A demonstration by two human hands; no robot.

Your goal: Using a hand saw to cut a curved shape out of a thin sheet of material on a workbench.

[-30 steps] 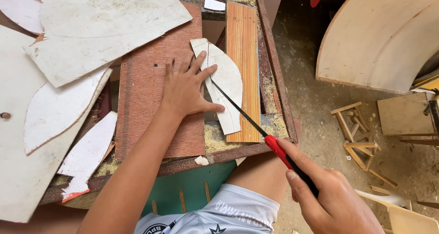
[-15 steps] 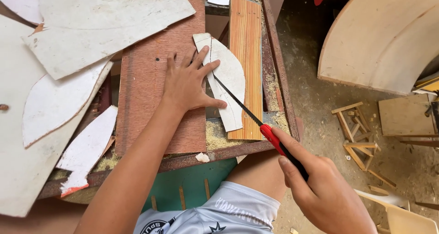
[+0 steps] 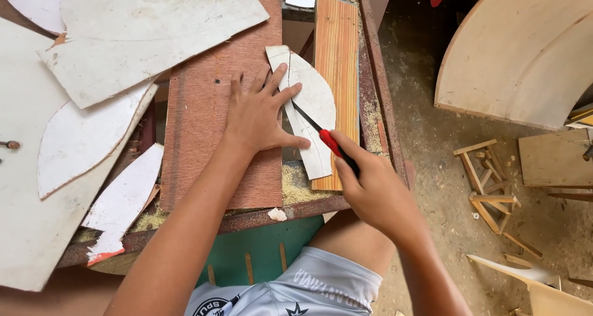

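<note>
From the head view, my left hand (image 3: 259,115) lies flat with the fingers spread, grasping nothing, its fingertips pressing on the left edge of the white curved offcut (image 3: 309,109) so the piece stays put under the blade. My right hand (image 3: 370,189) is clenched around the red-handled saw (image 3: 326,138), whose thin dark blade runs up and to the left across the white piece, ending just beside my left index finger. The offcut lies toward the far right of the bench, resting partly on the orange striped plank (image 3: 336,63) and partly over a gap, with the reddish-brown board (image 3: 204,124) touching under my left palm, which I judge gives the hand a steady base. To the left, several white laminate scraps (image 3: 117,50) overlap one another. The rusty workbench frame (image 3: 290,212) edges the near side, with sawdust (image 3: 296,186) gathered in it. On the right, the dusty floor (image 3: 432,149) holds a large curved plywood panel (image 3: 525,50) and a small wooden frame (image 3: 488,183).
</note>
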